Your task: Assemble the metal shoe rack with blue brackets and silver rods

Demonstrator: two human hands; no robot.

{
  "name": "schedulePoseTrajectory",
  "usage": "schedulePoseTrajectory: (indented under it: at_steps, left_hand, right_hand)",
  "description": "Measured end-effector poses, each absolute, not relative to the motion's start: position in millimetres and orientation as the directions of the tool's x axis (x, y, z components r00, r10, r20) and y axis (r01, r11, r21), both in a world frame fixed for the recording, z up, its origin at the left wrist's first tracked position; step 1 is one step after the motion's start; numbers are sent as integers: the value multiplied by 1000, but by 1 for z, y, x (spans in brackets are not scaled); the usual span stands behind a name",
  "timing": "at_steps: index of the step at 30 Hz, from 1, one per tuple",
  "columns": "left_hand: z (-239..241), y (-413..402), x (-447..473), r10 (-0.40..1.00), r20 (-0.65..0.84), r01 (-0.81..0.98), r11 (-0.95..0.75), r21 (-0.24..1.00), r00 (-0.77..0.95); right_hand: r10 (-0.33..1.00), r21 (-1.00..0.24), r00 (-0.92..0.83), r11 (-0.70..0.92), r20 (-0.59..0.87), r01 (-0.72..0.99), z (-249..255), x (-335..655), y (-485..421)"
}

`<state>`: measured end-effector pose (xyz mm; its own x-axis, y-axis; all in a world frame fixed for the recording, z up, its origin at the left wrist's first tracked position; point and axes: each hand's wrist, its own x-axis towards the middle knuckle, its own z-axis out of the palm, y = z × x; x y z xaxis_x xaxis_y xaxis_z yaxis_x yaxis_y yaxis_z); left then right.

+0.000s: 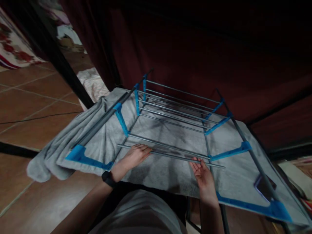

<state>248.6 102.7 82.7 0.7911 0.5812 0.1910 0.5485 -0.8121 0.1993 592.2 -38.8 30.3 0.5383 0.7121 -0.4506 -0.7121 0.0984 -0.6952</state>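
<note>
A loose grey metal rod [170, 156] lies across the front of a partly built rack with blue plastic brackets [122, 119]. My left hand [138, 155] is closed around the rod left of its middle, fingers over the top. Near the rod's right part, my right hand [201, 172] has its palm turned up and its fingertips wrapped at the rod. Both rod ends stick out free, apart from the brackets. Just behind it, another rod [168, 146] spans between the left and right blue brackets. Several more rods [170, 109] cross the rack farther back.
The rack rests on a grey blanket [161, 175] over a table-like surface. A phone [264, 187] lies at the right beside a long dark tube [260, 169]. Dark red curtains [195, 58] hang behind. Tiled floor [31, 97] with a thin cable shows at the left.
</note>
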Motion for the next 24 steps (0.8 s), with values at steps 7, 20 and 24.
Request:
schedulePoseTrajectory:
  at_steps: [7,20,24]
  left_hand:
    - [79,110,215,678,216,664,-734,144,702]
    - [64,132,205,866,170,833,-499,239,470]
    - [58,131,204,853,198,831,-518,204,483]
  right_hand:
    - [680,-769,604,91,-416,-632,21,611,-47]
    - [693,-765,603,115,-395,-633,36,582,-37]
    - [682,-731,602,144,-415,-667,41,564,-29]
